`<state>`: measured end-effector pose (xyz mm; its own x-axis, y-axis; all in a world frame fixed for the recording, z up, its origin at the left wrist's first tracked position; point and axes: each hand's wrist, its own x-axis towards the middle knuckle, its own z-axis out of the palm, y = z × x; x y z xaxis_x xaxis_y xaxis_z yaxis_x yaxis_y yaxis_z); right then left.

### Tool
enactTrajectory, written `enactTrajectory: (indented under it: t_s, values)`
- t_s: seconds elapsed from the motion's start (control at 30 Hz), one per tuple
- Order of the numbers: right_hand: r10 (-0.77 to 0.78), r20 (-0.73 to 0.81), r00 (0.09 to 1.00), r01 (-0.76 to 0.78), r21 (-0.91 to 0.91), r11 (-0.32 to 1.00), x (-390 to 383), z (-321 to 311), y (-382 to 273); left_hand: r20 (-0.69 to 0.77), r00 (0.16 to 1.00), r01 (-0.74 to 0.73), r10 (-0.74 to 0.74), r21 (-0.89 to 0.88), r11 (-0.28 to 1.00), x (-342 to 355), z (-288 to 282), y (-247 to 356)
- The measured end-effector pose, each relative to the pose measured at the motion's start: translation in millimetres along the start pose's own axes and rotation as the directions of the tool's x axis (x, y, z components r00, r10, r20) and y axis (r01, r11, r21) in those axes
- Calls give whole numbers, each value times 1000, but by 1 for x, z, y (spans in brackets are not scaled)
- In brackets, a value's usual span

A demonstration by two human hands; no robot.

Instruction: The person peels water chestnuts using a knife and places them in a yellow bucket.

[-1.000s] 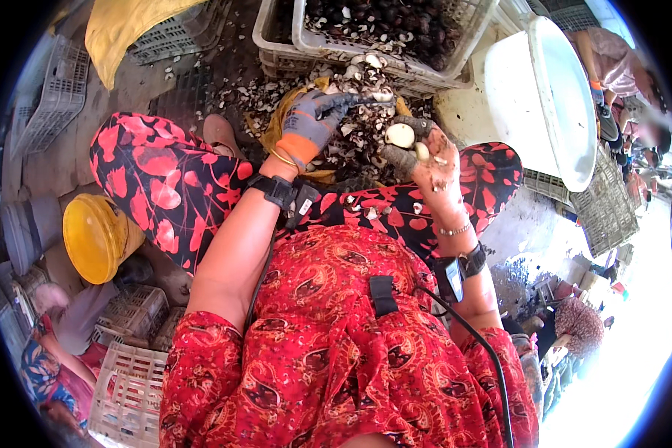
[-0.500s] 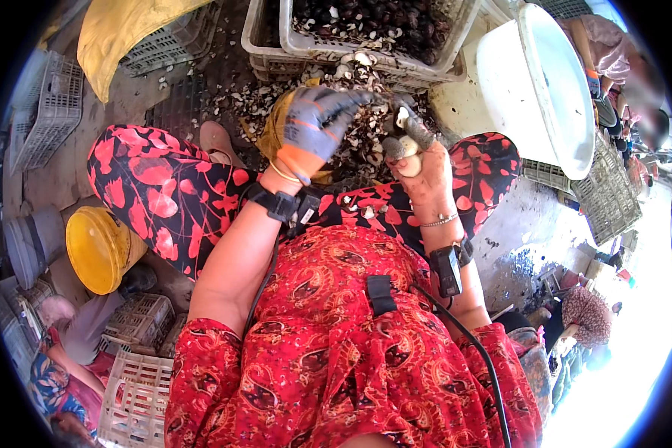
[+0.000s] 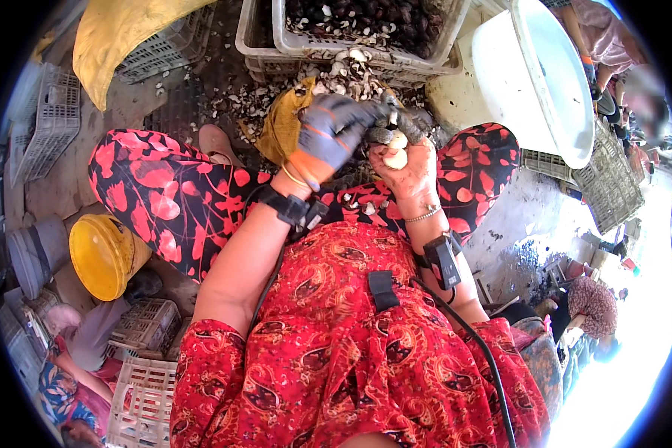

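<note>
My left hand point(image 3: 332, 134), in a grey and orange glove, reaches in over my lap. Its fingers are closed at the fingertips of my right hand; what they pinch is hidden. My right hand point(image 3: 411, 164) has a bare palm and dark covers on its fingers. Pale peeled rounds, which look like water chestnuts point(image 3: 396, 158), lie gripped in its curled fingers. A smaller pale piece point(image 3: 393, 117) shows between the two hands. Beneath and beyond them is a heap of white and dark peelings point(image 3: 343, 75), with a yellow cloth or bag point(image 3: 285, 123) beside my left hand.
Ahead stands a crate point(image 3: 280, 26) of dark rounds and white scraps. A white tub point(image 3: 530, 75) is at the right, a yellow bucket point(image 3: 101, 257) at the left. Plastic crates point(image 3: 138, 403) and other people point(image 3: 586, 310) are around me.
My right hand has come left and slightly nearer to me. The left hand has shifted a little right, so its fingers now meet the right hand's fingertips. The pale rounds remain in the right hand.
</note>
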<state>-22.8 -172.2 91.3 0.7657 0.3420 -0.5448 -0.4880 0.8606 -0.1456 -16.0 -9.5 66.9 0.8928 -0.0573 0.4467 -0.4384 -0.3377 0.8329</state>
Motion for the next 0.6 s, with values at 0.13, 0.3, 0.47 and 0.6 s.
enactTrajectory:
  t_s: [0.13,0.3,0.47,0.6]
  values:
    - [59,78,995,-52,-88,995,-5,6,-4,18,957,282,-288,-272,920,-6,1,-18]
    - [-58,-99,993,42,-151,988,-1,-6,-2,-33,996,77,-84,-185,980,-9,8,-11]
    - [-28,-78,997,25,-40,999,5,-8,-3,31,998,50,-48,-57,997,-3,-1,-6]
    - [19,66,998,-15,-61,998,3,5,-1,49,945,325,-323,-258,910,-9,-2,-22]
